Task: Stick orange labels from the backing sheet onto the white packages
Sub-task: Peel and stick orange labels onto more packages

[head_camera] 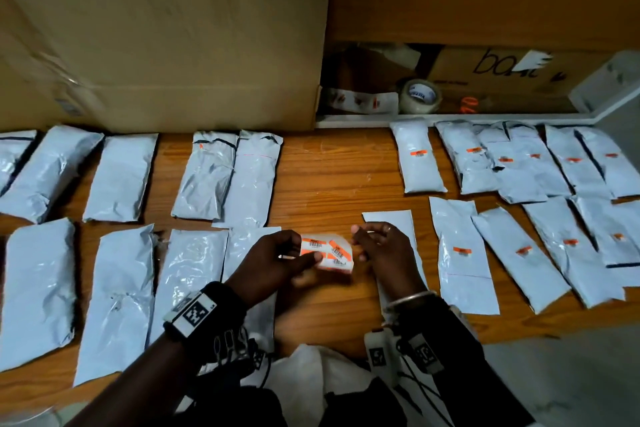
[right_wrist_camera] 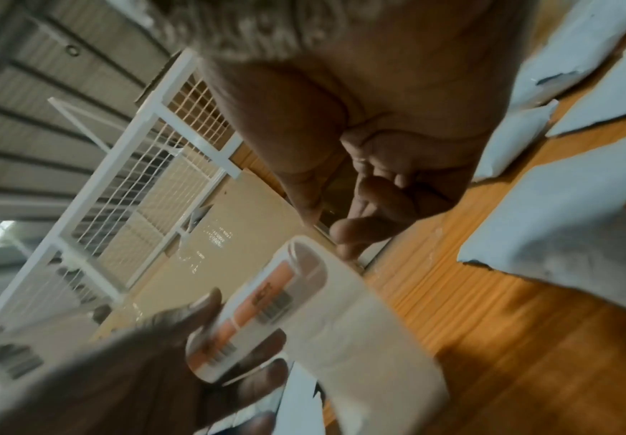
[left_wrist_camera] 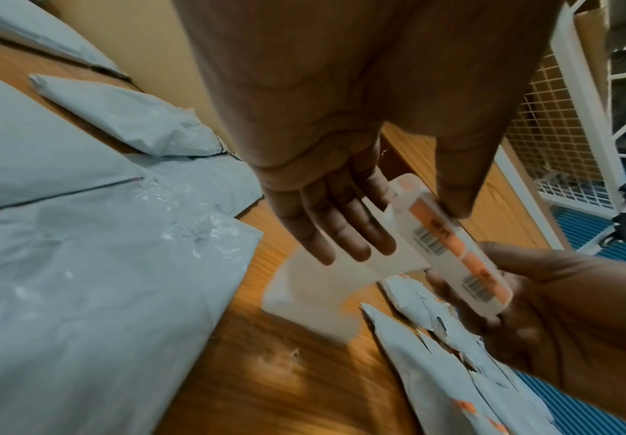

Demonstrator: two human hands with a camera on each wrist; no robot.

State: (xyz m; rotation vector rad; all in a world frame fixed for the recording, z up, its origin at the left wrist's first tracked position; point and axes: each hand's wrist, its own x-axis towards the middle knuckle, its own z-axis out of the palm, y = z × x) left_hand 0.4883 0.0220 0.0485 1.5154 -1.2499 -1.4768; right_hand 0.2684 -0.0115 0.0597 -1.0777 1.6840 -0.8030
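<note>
Low in the centre of the head view, the backing sheet [head_camera: 327,251] with its orange barcode labels [head_camera: 336,248] is held above the wooden surface [head_camera: 332,177], between the two hands. The left hand [head_camera: 273,262] pinches the sheet's left edge, thumb lying across its top face and fingers beneath; in the left wrist view those fingers [left_wrist_camera: 344,217] are nearly straight under the curled sheet [left_wrist_camera: 449,244] while the thumb presses from above. The right hand [head_camera: 384,246] is at the sheet's right edge, fingers loosely bent toward it; whether it actually grips the sheet or a label cannot be told, and the right wrist view is blurred. Both wrists come up from the bottom of the frame, backs of the hands upward. Unlabelled white packages [head_camera: 121,177] lie in rows on the left of the frame; packages already carrying an orange label [head_camera: 419,156] lie on the right. A flattened cardboard box [head_camera: 166,45] fills the upper left, and a roll of clear tape [head_camera: 419,95] sits at centre right, beyond the surface.
</note>
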